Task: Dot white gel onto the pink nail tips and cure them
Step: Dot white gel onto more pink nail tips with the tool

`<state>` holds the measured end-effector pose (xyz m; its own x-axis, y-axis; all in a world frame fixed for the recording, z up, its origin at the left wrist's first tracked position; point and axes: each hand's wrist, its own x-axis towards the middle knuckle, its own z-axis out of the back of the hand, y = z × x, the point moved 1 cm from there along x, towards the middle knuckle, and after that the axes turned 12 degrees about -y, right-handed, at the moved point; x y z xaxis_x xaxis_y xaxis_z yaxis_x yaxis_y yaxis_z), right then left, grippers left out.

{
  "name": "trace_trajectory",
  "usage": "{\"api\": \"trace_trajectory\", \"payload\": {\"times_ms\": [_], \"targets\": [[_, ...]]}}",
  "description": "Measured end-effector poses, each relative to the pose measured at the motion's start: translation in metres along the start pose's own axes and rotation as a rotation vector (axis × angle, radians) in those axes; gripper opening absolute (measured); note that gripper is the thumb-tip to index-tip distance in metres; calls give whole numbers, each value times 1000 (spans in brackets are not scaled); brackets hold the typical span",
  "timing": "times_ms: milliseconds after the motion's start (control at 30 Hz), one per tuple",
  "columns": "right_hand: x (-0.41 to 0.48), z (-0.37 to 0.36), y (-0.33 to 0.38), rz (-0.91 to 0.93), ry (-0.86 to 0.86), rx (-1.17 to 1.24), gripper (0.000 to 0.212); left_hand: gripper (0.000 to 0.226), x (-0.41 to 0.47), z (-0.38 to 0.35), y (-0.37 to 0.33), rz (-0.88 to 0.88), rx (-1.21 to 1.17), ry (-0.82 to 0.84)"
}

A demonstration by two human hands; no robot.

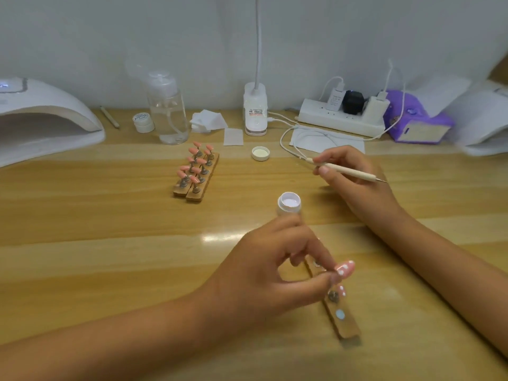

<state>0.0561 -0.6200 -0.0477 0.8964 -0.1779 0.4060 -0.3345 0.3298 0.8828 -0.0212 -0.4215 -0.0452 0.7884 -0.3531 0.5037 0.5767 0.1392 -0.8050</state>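
While the left grip [275, 270] pinches a dotted pink tip [345, 269] over the table [110, 215] and the right grip [357, 188] clasps the dotting tool [354, 171], the racked tips [196, 169] look undotted, curing yet to come.

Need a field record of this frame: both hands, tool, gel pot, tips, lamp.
left hand: pinches dotted nail tip
right hand: holds dotting pen, raised, away from the pot
gel pot: open, white gel inside, just beyond left hand; contact unclear
lid: on table, apart from pot
wooden strip: under left hand, one more dotted tip on it
pink tips: on two wooden stands, no dots visible
cure lamp: far left
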Motion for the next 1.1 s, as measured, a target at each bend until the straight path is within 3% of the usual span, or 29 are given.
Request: {"api": "trace_trajectory", "payload": {"times_ms": [200,467,533,667,767,833,900,1000,1100], "targets": [[4,4,-3,-55,-51,-21,17,9,-13,-16,-8,-275,221,52],[2,3,-3,11,58,-114,14,11,-7,-14,-7,-253,298,148],[0,4,-1,84,91,-157,18,10,-8,-12,-7,-254,304,144],[-3,11,-2,472,206,-515,23,9,-9,-7,-2,-296,344,199],[-4,12,-6,556,256,-688,32,9,-8,-2,-1,-298,356,188],[-6,10,-5,571,254,-734,32,10,-7,1,-2,-240,301,159],[-7,9,-2,558,276,-761,34,11,-5,4,-1,-38,108,103],[-5,12,4,436,333,-766,46,17,2,6,2,377,-195,-41],[-12,34,16,273,380,-781,45,20,11,9,8,509,-283,-188]]}}
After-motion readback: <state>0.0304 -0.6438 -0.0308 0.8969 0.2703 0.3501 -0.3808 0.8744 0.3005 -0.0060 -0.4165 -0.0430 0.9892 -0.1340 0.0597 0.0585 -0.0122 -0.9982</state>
